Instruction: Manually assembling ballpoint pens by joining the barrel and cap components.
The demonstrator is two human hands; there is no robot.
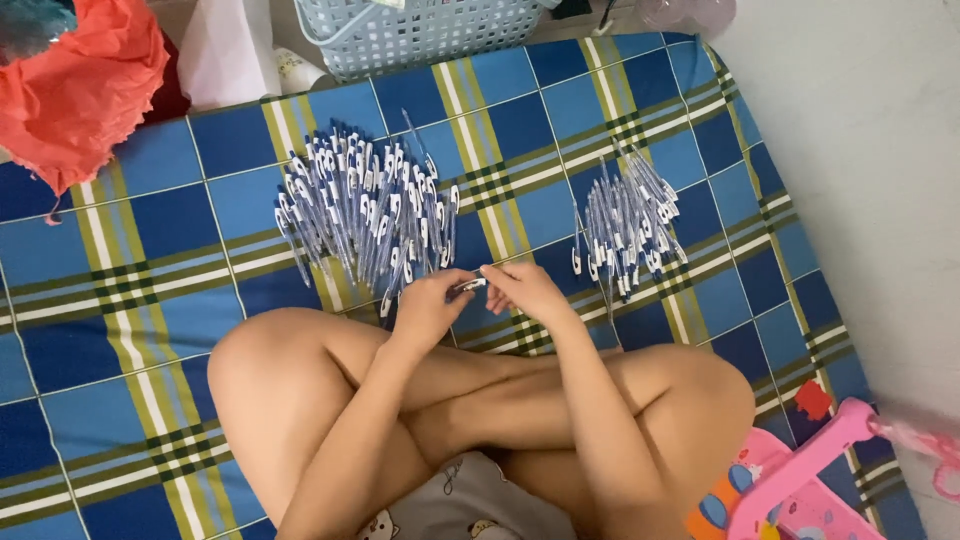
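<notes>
Pen (pixel 468 285), one small piece in white and blue, is between the two hands of a person who sits cross-legged on a blue checked mat (pixel 150 230). The left hand (pixel 428 305) has its fingers curled closed around one end of this pen, and the right hand (pixel 522 288) pinches the other end with the fingertips; the rest of the right fingers are bent loosely. So the pen lies across the short gap between both hands, just above the knees and low over the mat. It is too small to see which part of it each hand grips.

A pale blue plastic basket (pixel 420 35) with a grid wall stands at the far edge of the mat. I cannot tell what is inside it from where I look.

On the mat, just beyond the left hand, lies a big pile of pens (pixel 365 205), spread like a fan. A smaller pile of pens (pixel 625 230) lies beyond the right hand, near it but apart from the big pile.

An orange cloth (pixel 80 90) is at the far left corner. A pink toy (pixel 790 485) stands beside the right knee, at the mat's edge.
</notes>
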